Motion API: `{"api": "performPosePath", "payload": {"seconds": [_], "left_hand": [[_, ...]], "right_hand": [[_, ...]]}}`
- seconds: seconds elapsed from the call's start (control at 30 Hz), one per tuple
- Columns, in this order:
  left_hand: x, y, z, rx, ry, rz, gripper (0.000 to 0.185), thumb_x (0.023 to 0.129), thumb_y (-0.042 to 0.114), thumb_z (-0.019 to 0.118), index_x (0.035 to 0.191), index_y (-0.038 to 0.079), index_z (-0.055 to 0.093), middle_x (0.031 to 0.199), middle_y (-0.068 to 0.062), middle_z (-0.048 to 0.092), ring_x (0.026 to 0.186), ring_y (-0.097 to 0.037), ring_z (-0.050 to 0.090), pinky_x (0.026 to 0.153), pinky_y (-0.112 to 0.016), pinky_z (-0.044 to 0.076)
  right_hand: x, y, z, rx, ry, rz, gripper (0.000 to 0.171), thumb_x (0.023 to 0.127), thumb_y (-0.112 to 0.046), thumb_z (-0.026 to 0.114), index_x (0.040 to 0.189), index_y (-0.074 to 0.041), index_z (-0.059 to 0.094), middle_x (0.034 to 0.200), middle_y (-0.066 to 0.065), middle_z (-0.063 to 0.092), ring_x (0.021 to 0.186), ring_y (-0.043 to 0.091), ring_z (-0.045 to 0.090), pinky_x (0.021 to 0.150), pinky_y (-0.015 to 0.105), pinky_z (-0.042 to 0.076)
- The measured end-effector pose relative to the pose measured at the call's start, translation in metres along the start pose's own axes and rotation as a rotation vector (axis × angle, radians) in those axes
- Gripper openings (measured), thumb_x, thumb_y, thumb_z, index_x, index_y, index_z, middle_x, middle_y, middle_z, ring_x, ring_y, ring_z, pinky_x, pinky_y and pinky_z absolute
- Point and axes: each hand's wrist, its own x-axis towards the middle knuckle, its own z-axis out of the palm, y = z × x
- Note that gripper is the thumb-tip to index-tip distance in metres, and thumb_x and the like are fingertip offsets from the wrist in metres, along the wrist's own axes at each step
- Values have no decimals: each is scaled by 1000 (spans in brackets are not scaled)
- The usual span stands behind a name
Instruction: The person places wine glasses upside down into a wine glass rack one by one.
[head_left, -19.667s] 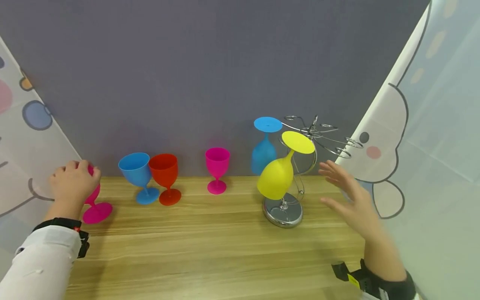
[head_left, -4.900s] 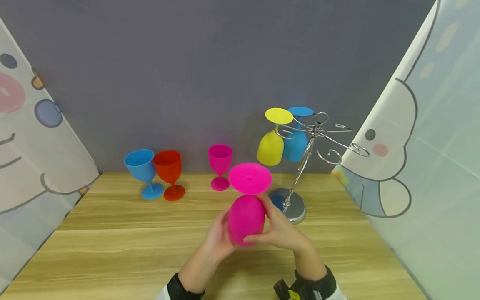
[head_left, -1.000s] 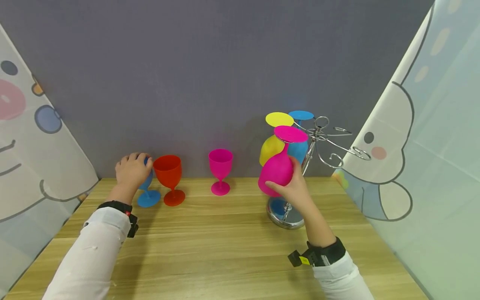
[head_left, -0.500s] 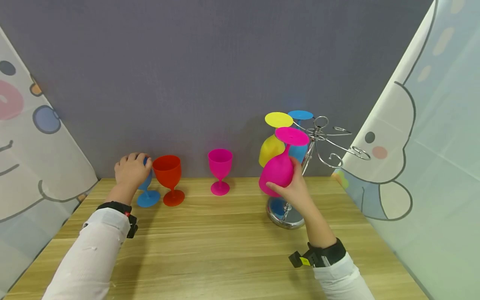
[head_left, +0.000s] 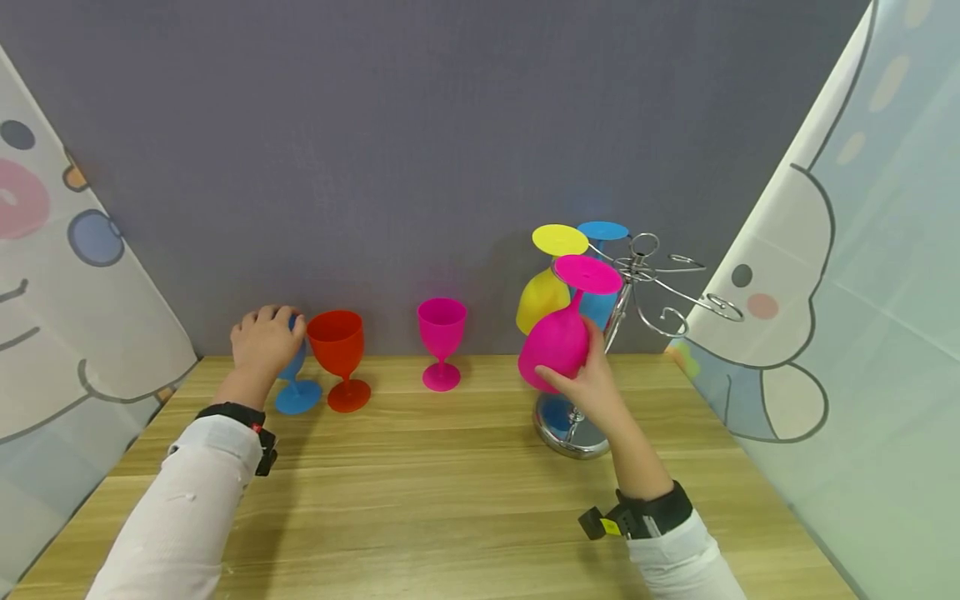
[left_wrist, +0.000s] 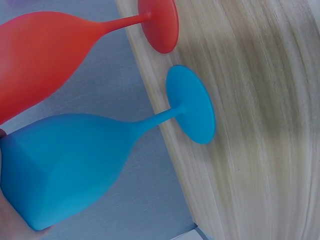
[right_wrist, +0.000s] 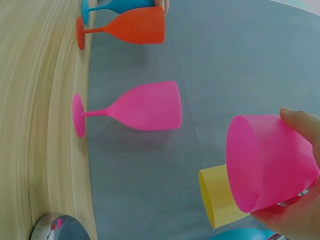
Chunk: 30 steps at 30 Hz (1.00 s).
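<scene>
My left hand grips the bowl of a blue goblet from above, near its rim. The goblet stands upright on the table, its foot flat on the wood. At the chrome goblet rack, my right hand holds a pink goblet by its bowl. That goblet is upside down and tilted, with its foot at a wire loop of the rack. Behind it, a yellow goblet and another blue goblet hang foot-up from the rack. In the right wrist view, thumb and fingers wrap the pink bowl.
Just right of my left hand stands a red goblet. A second pink goblet is upright near the table's back edge. Bare wire arms spread to the rack's right. A grey wall and patterned side panels enclose the wooden table.
Since 4.9 seconds ago, the inverted pink goblet has gone from both hands to the rack in my right hand. My left hand has moved left onto the blue goblet. Little has changed this last second.
</scene>
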Motion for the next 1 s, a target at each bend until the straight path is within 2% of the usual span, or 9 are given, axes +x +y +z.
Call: {"api": "performPosePath", "payload": {"seconds": [0.27,0.6,1.0], "left_hand": [[1,0,0,7,-6,1,55,105,41,22,140,3,38,144,-31,29,128,-58,23,104,-71,21],[1,-1,0,10,-5,-1,51,105,37,25,140,2,39,144,-31,30,128,-57,24,104,-71,22],[1,-1,0,6,-4,10,51,105,37,25,139,3,39,143,-31,30,128,-58,24,104,-72,20]], "right_hand": [[-1,2,-2,30,-8,-12,98,82,-15,76,152,-6,7,148,22,29,134,41,38,106,55,40],[-6,7,-6,19,-19,-142,93,84,-12,74,152,-4,12,150,24,30,137,41,35,114,55,29],[-14,-3,-16,-46,-19,-218,87,84,-8,72,151,2,16,152,25,27,137,44,34,112,59,30]]}}
